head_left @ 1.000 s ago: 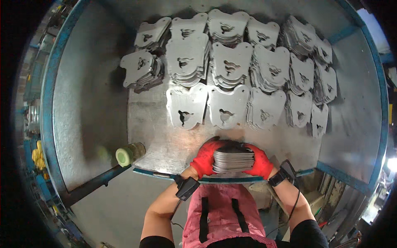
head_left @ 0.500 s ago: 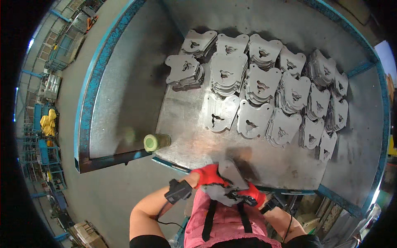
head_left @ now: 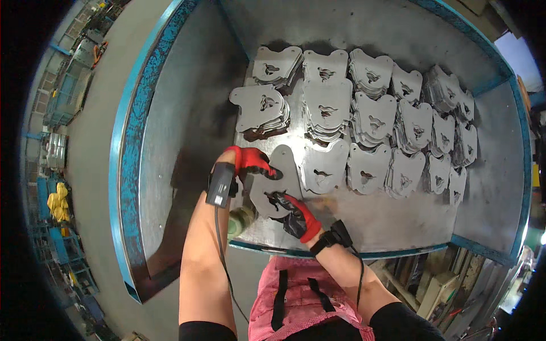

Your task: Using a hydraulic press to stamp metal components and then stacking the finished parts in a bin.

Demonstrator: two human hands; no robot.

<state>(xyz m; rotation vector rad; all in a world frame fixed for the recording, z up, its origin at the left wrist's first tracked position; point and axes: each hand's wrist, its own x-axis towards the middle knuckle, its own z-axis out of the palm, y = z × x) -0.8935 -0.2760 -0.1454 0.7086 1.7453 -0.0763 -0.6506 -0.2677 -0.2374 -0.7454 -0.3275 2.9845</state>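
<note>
A flat grey metal plate point(head_left: 280, 181) with rounded lobes and a cut-out lies tilted between my hands, over the left front of the bin floor. My left hand point(head_left: 254, 163), in a red and black glove, is closed on its left edge, thumb on top. My right hand point(head_left: 297, 217), gloved alike, grips its near side by the cut-out, fingers on the upper face. Just right of it lies a low stack of similar plates point(head_left: 323, 165). A pale green cylindrical container point(head_left: 242, 221) stands by my left forearm, partly hidden behind it.
More plate stacks point(head_left: 328, 105) stand in rows across the back and right of the metal bin, one stack point(head_left: 261, 108) at the far left. Blue-edged walls point(head_left: 133, 136) rise at left, back and right; a low blue front lip point(head_left: 352, 254) runs near my apron point(head_left: 307, 290).
My hands have carried the plate from against my apron forward and left into the bin, beside the front row. The container is now partly covered by my left arm.
</note>
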